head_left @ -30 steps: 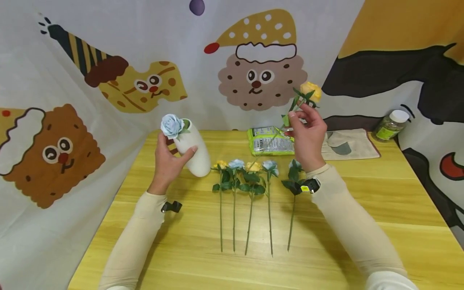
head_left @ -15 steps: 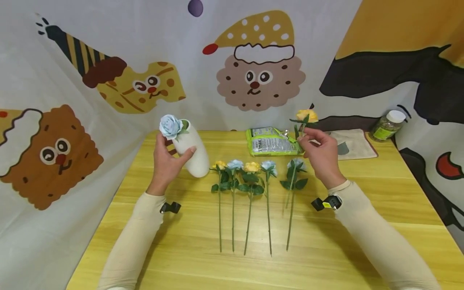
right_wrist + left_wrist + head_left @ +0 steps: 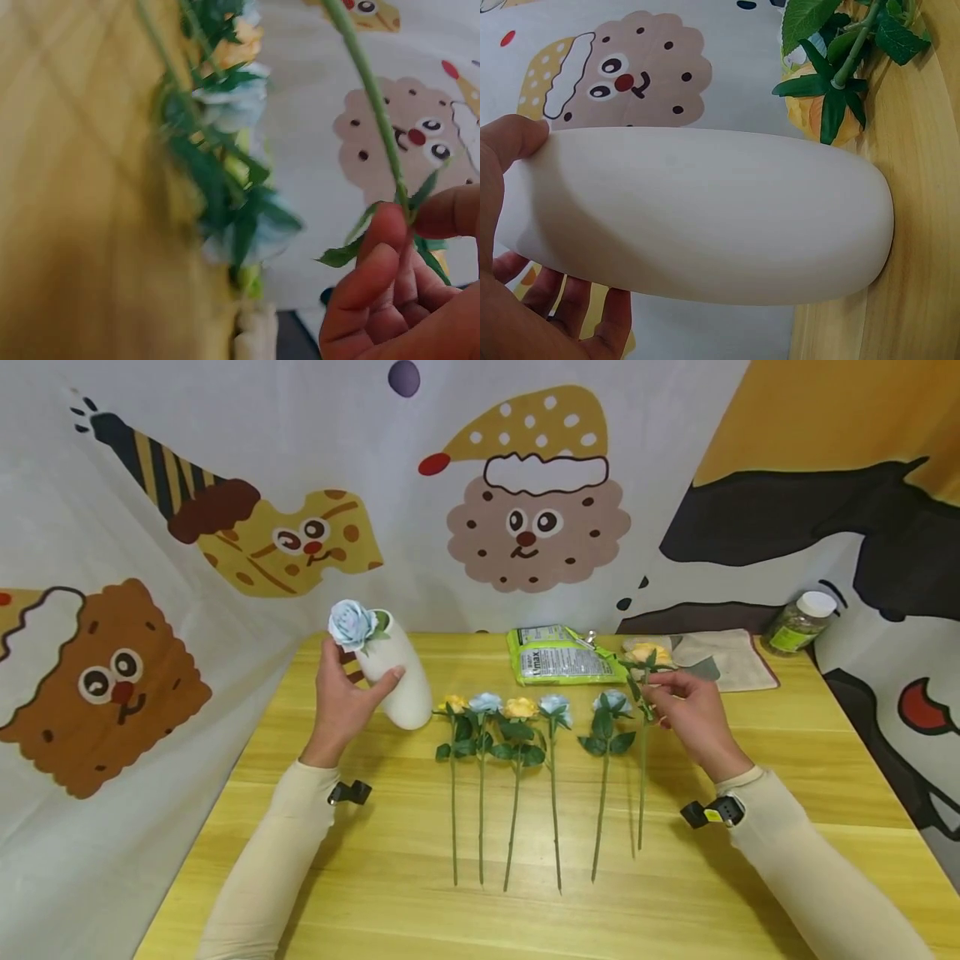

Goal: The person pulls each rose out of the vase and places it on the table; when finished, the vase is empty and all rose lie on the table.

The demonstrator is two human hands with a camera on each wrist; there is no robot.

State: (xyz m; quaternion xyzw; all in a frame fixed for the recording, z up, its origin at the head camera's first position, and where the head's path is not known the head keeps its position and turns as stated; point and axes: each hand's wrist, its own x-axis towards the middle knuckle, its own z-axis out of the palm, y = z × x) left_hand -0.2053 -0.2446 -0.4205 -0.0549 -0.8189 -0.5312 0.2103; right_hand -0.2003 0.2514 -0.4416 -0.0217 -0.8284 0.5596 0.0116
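My left hand [image 3: 345, 702] grips a white vase [image 3: 401, 672] around its upper part, with the thumb across the front. A light blue artificial rose [image 3: 352, 623] pokes out of the vase mouth; its stem is hidden inside. In the left wrist view the vase [image 3: 705, 217] has its rounded base at the table. With thumb and fingers my right hand [image 3: 697, 714] pinches the stem of a yellow rose [image 3: 649, 655] just below the bloom, its stem pointing down toward the table. The right wrist view shows the pinched green stem [image 3: 367, 82] up close.
Between the hands several roses lie in a row, yellow and blue, including a blue rose [image 3: 611, 702] nearest the right hand. Behind them are a green packet [image 3: 562, 660], a folded cloth [image 3: 731, 660] and a lidded jar [image 3: 798, 627]. A printed curtain [image 3: 420, 552] borders the table's back.
My right hand has come down and to the right with the yellow rose, from above the packet to beside the row's right end. The left hand and vase stay nearly still.
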